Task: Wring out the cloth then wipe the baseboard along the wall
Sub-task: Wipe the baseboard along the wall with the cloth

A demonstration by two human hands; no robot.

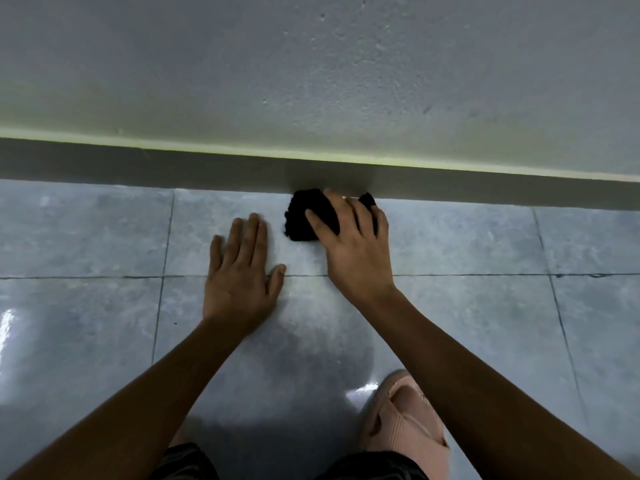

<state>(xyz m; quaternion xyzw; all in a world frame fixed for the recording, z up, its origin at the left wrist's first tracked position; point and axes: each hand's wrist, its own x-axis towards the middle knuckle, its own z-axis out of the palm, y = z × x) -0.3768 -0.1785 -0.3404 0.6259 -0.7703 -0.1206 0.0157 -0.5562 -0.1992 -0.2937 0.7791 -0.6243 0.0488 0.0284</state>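
Where the floor meets the wall, the black cloth [306, 216] lies bunched on the tiles, its far edge touching the foot of the grey baseboard [138, 166]. Over it the right hand [353, 244] presses, fingers spread and curled down on the fabric, thumb on its left side; this grip has hold of the cloth. Just left of it, the left hand [242, 271] lies flat and open on the floor [86, 237], holding nothing, a narrow gap apart from the cloth. No writing or label shows anywhere. Along the baseboard, the strip runs bare to left and right. Glossy tiles lie open on both sides. A pink slipper [405, 414] sits near, under the right forearm.
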